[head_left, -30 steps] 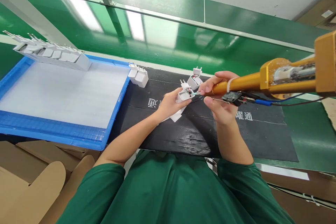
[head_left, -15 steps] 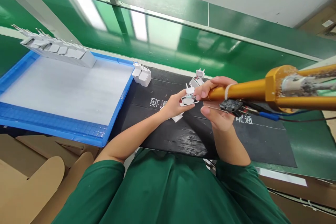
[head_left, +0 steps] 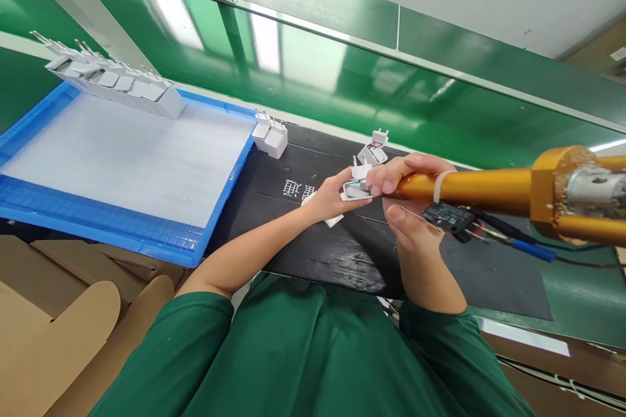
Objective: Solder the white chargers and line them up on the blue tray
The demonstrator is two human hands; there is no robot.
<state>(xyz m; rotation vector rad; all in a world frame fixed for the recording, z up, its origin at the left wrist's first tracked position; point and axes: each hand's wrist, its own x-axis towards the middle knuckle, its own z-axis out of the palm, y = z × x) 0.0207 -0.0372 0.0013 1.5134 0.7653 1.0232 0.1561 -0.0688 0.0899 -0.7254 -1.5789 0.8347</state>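
Observation:
My left hand point(head_left: 327, 199) grips a small white plug adapter shell point(head_left: 356, 187) above the black mat point(head_left: 342, 254). My right hand point(head_left: 408, 199) is wrapped round the barrel of a gold-coloured tool point(head_left: 489, 186) whose tip meets the open adapter. A small black switch with wires point(head_left: 447, 215) is tied under the barrel. A white piece point(head_left: 334, 220) lies on the mat beneath my left hand.
A blue tray point(head_left: 98, 234) with a white liner sits at the left, a row of white adapters point(head_left: 117, 81) along its far edge. Two adapters point(head_left: 271, 133) and another open one point(head_left: 374, 151) stand on the mat. Cardboard point(head_left: 53, 332) lies at lower left. A green belt point(head_left: 577, 300) runs behind.
Both hands stay together on the adapter while the view has tilted; the tool's barrel now sits lower and more level in the picture.

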